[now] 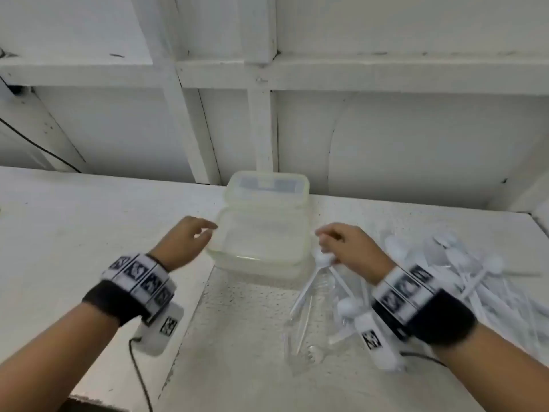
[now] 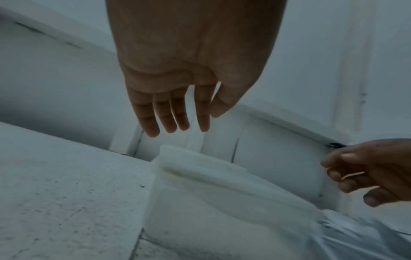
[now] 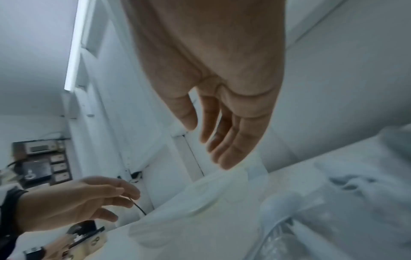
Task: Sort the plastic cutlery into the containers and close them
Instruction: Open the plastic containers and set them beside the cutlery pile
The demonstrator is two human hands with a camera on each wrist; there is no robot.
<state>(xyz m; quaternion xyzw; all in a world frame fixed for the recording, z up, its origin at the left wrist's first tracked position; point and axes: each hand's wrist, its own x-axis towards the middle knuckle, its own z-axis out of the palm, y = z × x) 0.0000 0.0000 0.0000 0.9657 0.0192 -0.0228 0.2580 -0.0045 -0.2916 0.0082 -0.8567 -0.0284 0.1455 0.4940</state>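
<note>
Head view: your left hand (image 1: 185,243), fingers loose and apart, flanks the stacked translucent plastic containers (image 1: 261,227) near the desk's (image 1: 74,221) far edge, likely to lift one off. Your right hand (image 1: 353,251) mirrors it, empty. White plastic cutlery (image 1: 463,272) lies heaped toward the right edge. No writing is legible.

A: What fills the top of the picture?
B: The left hand (image 2: 191,58), palm showing, fingers (image 2: 164,114) straight and holding nothing, above the translucent plastic containers (image 2: 200,177).
A: And at three o'clock?
B: The right hand (image 2: 373,172), fingers loosely curled; what it holds I cannot tell.
A: Below?
B: White speckled tabletop (image 2: 66,193) at eight o'clock, crinkled clear plastic (image 2: 355,235) at five.
</note>
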